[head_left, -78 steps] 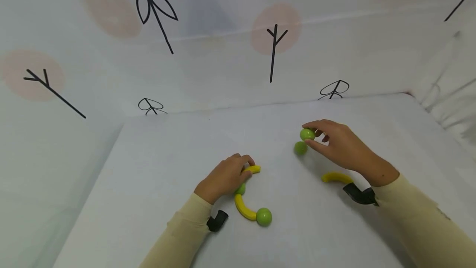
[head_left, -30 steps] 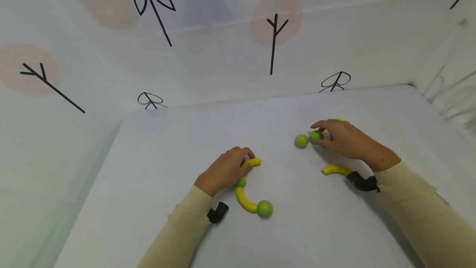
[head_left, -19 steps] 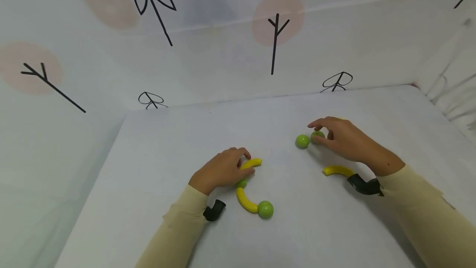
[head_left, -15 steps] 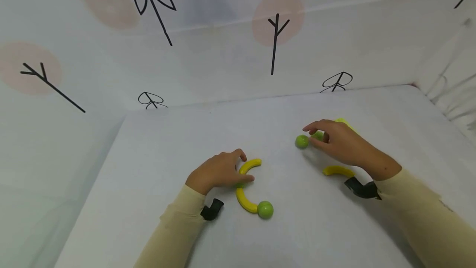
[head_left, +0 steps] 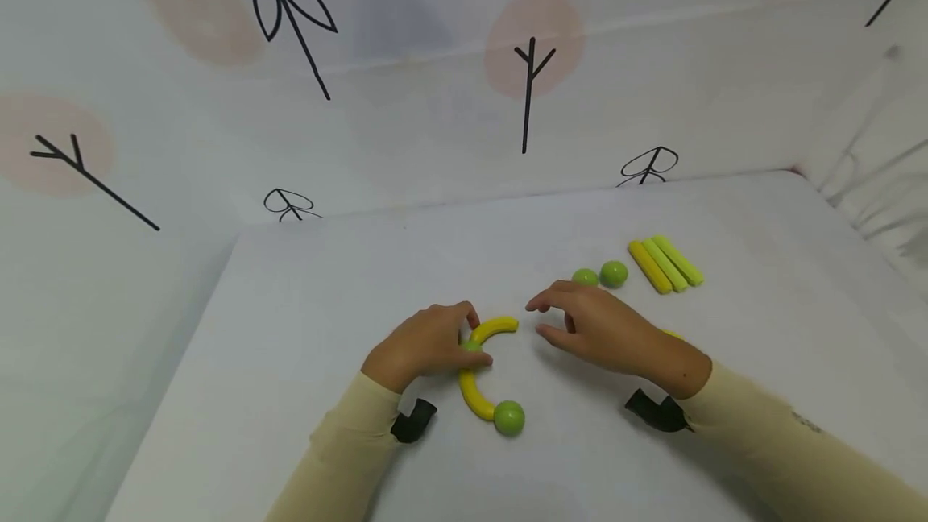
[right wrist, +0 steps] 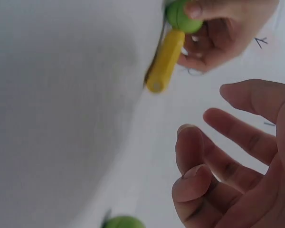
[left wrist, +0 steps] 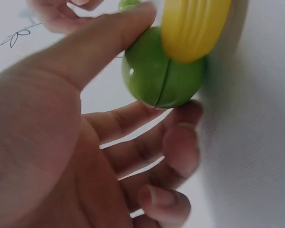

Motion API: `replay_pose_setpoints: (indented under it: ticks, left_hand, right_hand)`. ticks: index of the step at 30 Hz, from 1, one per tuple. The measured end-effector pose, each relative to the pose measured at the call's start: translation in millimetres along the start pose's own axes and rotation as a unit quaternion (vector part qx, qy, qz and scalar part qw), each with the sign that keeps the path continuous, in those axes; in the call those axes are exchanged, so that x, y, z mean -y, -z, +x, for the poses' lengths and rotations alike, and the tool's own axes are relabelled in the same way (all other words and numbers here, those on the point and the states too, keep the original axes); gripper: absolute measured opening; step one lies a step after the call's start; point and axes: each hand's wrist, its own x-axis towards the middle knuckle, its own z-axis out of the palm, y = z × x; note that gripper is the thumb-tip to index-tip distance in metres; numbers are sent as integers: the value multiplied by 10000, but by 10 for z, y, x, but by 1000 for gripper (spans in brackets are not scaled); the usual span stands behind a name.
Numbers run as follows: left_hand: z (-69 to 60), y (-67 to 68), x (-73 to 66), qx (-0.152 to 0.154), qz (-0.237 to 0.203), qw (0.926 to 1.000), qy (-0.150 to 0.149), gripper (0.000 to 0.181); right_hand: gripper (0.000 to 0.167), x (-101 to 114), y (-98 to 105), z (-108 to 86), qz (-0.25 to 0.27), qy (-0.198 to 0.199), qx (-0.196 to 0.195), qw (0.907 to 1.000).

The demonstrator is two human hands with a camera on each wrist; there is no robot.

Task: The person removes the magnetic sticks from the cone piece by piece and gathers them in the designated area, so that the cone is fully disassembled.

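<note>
In the head view, my left hand (head_left: 424,345) pinches a shiny green ball (head_left: 471,347) between thumb and fingers. The left wrist view shows a dark seam around this green ball (left wrist: 145,71). A yellow toy banana (head_left: 498,325) touches the ball on its far side, and a second toy banana (head_left: 474,397) curves away on the near side to another green ball (head_left: 510,418). My right hand (head_left: 605,333) hovers right of the far banana, its fingers loosely bent and apart, holding nothing.
Two green balls (head_left: 614,273) lie beyond the right hand. Beside them are three sticks, one yellow stick (head_left: 650,267) and two lime-yellow ones (head_left: 677,260). Another yellow piece (head_left: 673,334) is mostly hidden behind the right wrist. A printed white cloth (head_left: 435,135) hangs behind the table.
My right hand has left the two green balls, now side by side, and moved left and nearer, uncovering the sticks. My left hand has shifted from the far banana to the green ball.
</note>
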Motion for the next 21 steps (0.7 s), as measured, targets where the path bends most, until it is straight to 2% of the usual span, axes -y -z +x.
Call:
replay_pose_setpoints:
  ticks: [4, 7, 12, 21]
  left_hand:
    - [34, -38, 1, -266, -94, 9995, -174, 43]
    - [61, -62, -10, -357, -162, 9989, -272, 39]
    - [76, -84, -37, -428, -169, 9981, -403, 35]
    - [78, -89, -71, -565, -43, 9960, -692, 32]
  right_hand:
    - [31, 57, -122, 48, 33, -236, 124, 9996]
    - [34, 76, -204, 59, -274, -412, 104, 9987]
    - [37, 105, -295, 73, -681, -410, 46, 9968]
    - [37, 72, -290, 94, -338, -435, 243, 9982]
